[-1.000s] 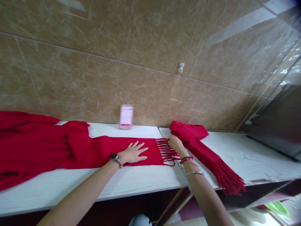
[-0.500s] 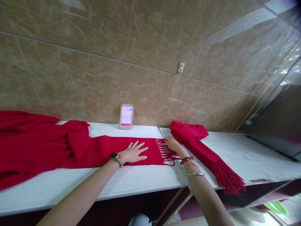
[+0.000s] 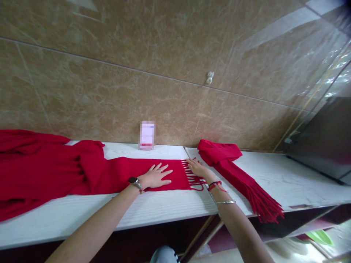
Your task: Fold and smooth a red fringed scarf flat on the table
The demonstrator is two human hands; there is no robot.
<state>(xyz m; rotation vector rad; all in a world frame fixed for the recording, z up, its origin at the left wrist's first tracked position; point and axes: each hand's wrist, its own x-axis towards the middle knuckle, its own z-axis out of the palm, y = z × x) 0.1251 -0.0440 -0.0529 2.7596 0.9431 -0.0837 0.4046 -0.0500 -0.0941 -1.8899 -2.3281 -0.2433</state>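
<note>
A brown marbled tile wall (image 3: 123, 84) rises from the back edge of a white wood-grain surface (image 3: 159, 208); a fringed red scarf (image 3: 44, 171) lies along that surface, bunched and wide toward the left end, flat and narrow toward the middle, its fringe reaching the seam; a dark grey boxy object (image 3: 318, 138) stands at the right end, by the back edge; a folded red scarf (image 3: 236, 175) slants from near the back edge to the front edge, its tassels lying over the brink.

The left hand (image 3: 156, 177) is flat, palm down, fingers spread wide apart, pressing on the fringed red scarf just short of its fringe; the right hand (image 3: 197, 168) is palm down too, fingers extended and only slightly apart, lying over the fringe on the side nearer the back edge; whether strands are caught beneath it I cannot tell.

A blurred pale upright card (image 3: 147, 135) stands at the back edge; a smartwatch (image 3: 133, 180) circles the left wrist; a silver bangle (image 3: 226, 202) rings the right forearm.
</note>
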